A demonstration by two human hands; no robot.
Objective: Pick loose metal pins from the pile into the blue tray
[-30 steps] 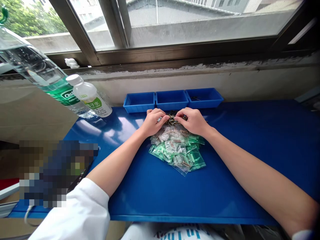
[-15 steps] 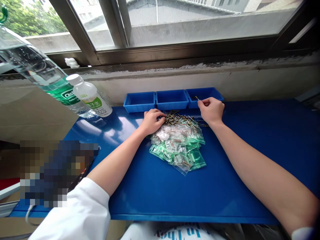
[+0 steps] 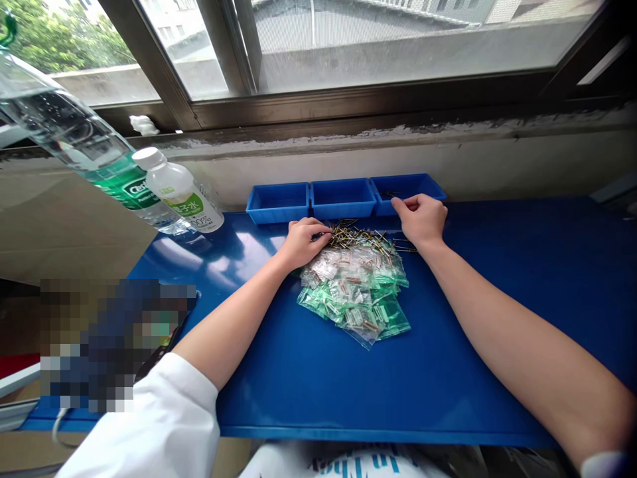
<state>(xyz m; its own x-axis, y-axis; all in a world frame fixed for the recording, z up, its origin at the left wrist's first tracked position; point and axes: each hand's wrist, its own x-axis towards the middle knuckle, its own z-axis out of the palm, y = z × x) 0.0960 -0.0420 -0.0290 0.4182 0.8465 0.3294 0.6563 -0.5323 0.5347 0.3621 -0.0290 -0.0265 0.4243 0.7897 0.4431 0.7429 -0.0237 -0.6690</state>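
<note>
My left hand [image 3: 306,240] rests at the left edge of a loose pile of thin brass-coloured screws [image 3: 354,234]. Its fingers are curved and apart, touching the pile; I see nothing held in them. At the front rim of the right-hand blue bin [image 3: 432,188], my right hand [image 3: 422,216] has thumb and forefinger together, and no screw shows between them. A few thin dark screws [image 3: 392,193] lie inside that bin. Several small clear and green plastic bags [image 3: 355,292] with small parts inside are heaped in front of the loose screws.
Two more blue bins, a middle one [image 3: 343,211] and a left one [image 3: 276,216], stand in the same row against the wall. A small white-capped bottle [image 3: 182,192] and a large water bottle [image 3: 107,156] stand at the left. A pixelated area [image 3: 119,338] covers the blue table's [image 3: 308,392] left corner.
The screw in my right fingertips half a second ago has been let go into the right-hand bin. My right hand has barely moved; my left hand stays by the pile.
</note>
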